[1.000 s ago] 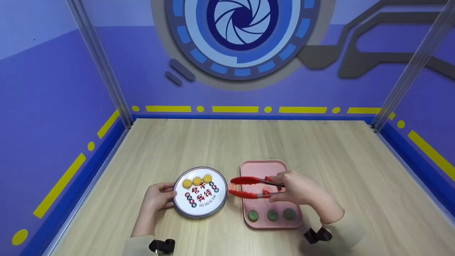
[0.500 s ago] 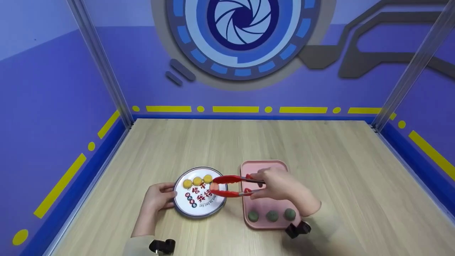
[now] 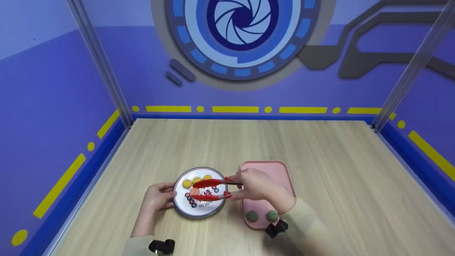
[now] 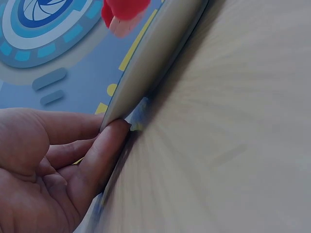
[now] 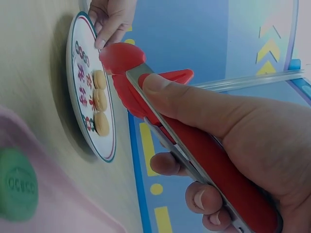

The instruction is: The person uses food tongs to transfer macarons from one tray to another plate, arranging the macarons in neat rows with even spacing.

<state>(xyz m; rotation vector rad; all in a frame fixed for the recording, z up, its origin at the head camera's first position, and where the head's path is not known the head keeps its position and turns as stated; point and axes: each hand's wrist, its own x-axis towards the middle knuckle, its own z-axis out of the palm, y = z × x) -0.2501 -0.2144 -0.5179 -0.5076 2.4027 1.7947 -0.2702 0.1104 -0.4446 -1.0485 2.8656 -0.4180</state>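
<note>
My left hand (image 3: 158, 197) pinches the left rim of a white plate (image 3: 183, 206) with a dark border and red lettering, thumb and fingers at its edge in the left wrist view. Three yellow macarons (image 5: 100, 100) line the plate's far side. Wrapped around red-tipped tongs (image 5: 194, 155) is my right hand (image 3: 254, 185). Between the tong tips, over the middle of the plate, sits a pink macaron (image 3: 194, 192), also visible as a pinkish piece (image 4: 119, 26) below the red tips in the left wrist view.
A pink tray (image 3: 263, 167) lies right of the plate, partly under my right hand and forearm. Green macarons (image 3: 252, 216) sit along its near edge; one shows close in the right wrist view (image 5: 18, 184). Blue walls enclose the wooden table (image 3: 320, 153) at the back and sides.
My right hand has moved left from the tray, carrying the pink macaron in the tongs from beside the plate to over its middle. The left hand and plate have stayed put.
</note>
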